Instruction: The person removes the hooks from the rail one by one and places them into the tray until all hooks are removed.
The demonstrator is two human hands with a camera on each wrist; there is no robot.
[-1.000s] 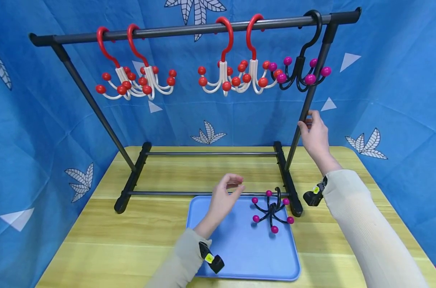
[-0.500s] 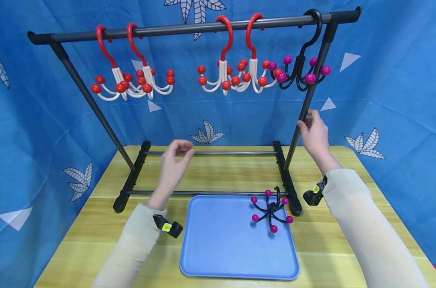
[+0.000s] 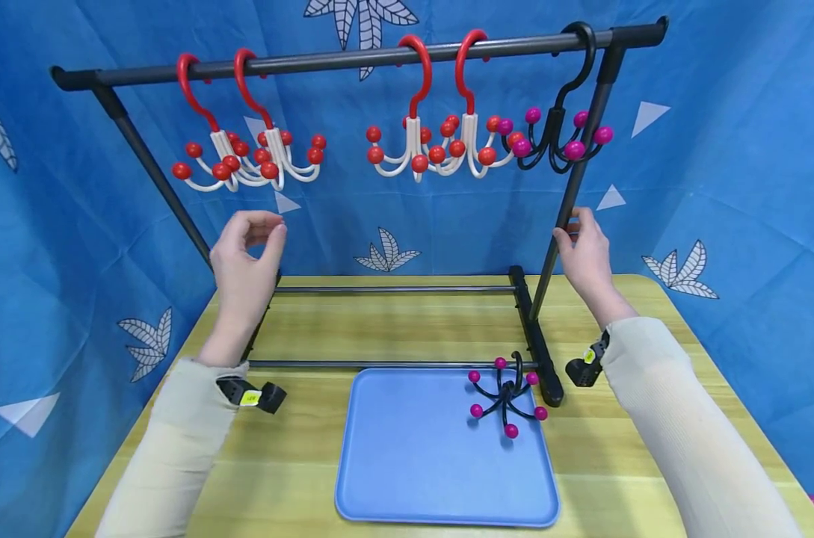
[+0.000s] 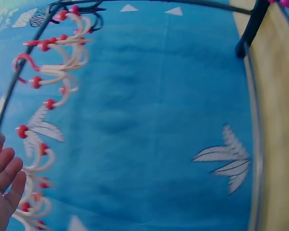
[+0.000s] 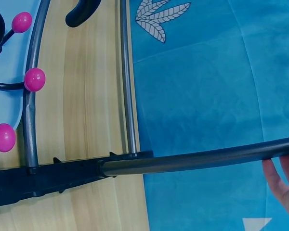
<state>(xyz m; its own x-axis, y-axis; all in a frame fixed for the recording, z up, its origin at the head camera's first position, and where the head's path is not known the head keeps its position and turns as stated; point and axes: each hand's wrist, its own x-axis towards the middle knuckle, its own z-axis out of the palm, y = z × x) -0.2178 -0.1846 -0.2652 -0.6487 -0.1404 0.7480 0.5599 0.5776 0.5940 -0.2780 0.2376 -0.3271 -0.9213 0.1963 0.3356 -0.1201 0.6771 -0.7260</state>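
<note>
My left hand (image 3: 241, 261) is raised in front of the rack's left post, below two white hangers with red hooks. Its fingers are loosely bent and hold nothing; part of it shows at the edge of the left wrist view. My right hand (image 3: 588, 254) grips the right post (image 3: 571, 194) of the dark clothes rack, thumb in front and fingers partly hidden behind. From the top rail (image 3: 326, 63) hang several white octopus hangers (image 3: 470, 127) with red balls, and one black hanger (image 3: 555, 134) with pink balls at the right end.
A blue tray (image 3: 433, 478) lies on the wooden table (image 3: 299, 456) before the rack. On its right side sits another black hanger (image 3: 507, 390) with pink balls. Two lower bars (image 3: 393, 289) join the rack's feet. Blue patterned cloth (image 3: 333, 217) surrounds the table.
My left hand has moved left and up, from over the tray to below the left hangers. Those left hangers have shifted slightly. My right hand stays on the post.
</note>
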